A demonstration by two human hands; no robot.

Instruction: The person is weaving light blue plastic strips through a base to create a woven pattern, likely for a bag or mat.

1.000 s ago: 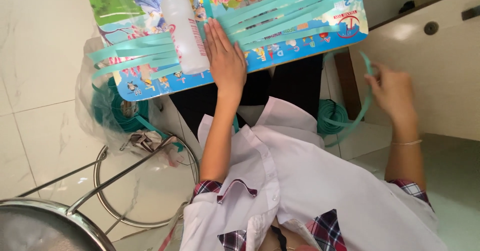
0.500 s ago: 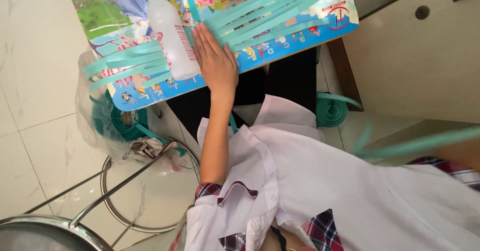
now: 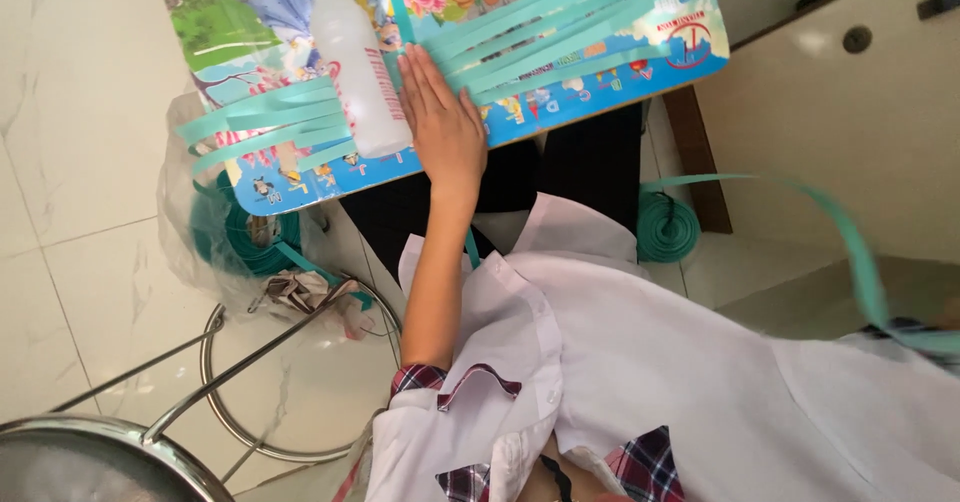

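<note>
changed: my right hand was up off the board's right edge a second ago. Now it's swung out past the right of the frame, and a long strip [image 3: 850,237] trails after it in a blurry arc.
what that means: that strip is being pulled out long, so this looks like a feeding-out moment, not a placing one.
left hand [image 3: 445,127]: hasn't moved. It's flat, palm down, fingers straight and close together, pressing the strips [image 3: 560,32] onto the board [image 3: 600,102] near its near edge.
strips: teal, fanned across the board toward its far right corner, with another bunch [image 3: 265,127] hanging over the left edge.
bottle [image 3: 352,62]: white with a blue cap, lying on the board right against my left hand.
roll [image 3: 668,227]: on the floor below the board's right corner.
hidden: right hand is gone from view, so I can't tell its grip. The moving strip is too smeared to trace its end. The board's far edge is cut off. The bag [image 3: 215,232] under the left edge holds more teal stuff, but I can't make it out.
</note>
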